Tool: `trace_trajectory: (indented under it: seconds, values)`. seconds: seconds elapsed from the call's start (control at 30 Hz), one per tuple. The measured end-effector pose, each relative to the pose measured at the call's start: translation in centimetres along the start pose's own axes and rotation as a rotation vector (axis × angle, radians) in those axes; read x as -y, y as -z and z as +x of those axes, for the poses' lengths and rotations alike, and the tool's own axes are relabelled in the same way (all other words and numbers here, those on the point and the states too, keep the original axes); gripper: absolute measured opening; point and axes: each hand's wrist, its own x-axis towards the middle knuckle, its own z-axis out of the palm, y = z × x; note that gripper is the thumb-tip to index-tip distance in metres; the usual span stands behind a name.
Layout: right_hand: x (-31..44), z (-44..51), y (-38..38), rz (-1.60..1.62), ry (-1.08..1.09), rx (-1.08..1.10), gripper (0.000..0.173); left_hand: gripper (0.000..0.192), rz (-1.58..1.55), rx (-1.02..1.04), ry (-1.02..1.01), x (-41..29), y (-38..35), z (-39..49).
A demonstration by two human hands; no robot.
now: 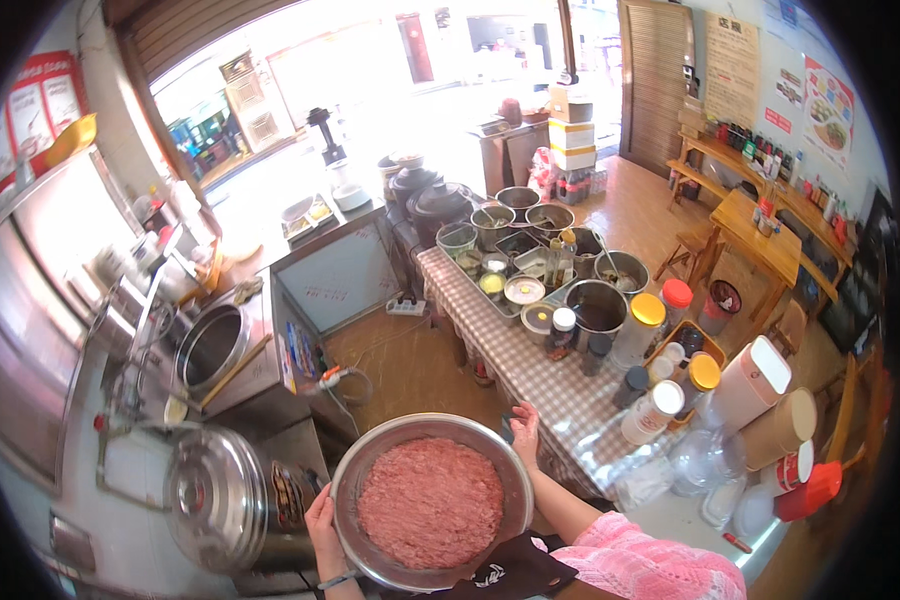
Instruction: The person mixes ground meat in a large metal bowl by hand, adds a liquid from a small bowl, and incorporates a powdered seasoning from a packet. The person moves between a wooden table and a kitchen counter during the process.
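A wide stainless steel bowl (521,480) filled with ground raw meat (431,502) is close to my body, at the bottom middle of the head view. My left hand (322,525) grips the bowl's left rim, with the thumb at the edge and the other fingers mostly hidden beneath. At the bowl's upper right is my right hand (526,435), raised with its fingers apart; the wrist is near the rim, and whether it touches the bowl is unclear. The meat has a fairly flat, rough surface. A dark apron (517,566) lies against the bowl's lower edge.
To the right, a checked-cloth table (487,330) carries metal pots, jars and plastic containers. On the left are a large lidded steel pot (217,499) and an open steel pot (211,346) beside a wooden stick (236,371). A power strip (406,307) and cable lie on the floor ahead.
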Motion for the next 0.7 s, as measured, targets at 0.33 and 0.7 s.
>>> trace_trajectory:
  seconds: [0.33, 0.7]
  values:
    - [-9.7, 13.3, -9.1, -0.078, 0.109, -0.6, 0.029, 0.035, 0.133, 0.584, 0.205, 4.3, -7.7, 37.3]
    - [-14.3, 21.0, -13.8, -0.33, 0.137, -1.16, 0.027, 0.037, 0.175, 0.991, 0.504, 11.8, -22.1, 59.0]
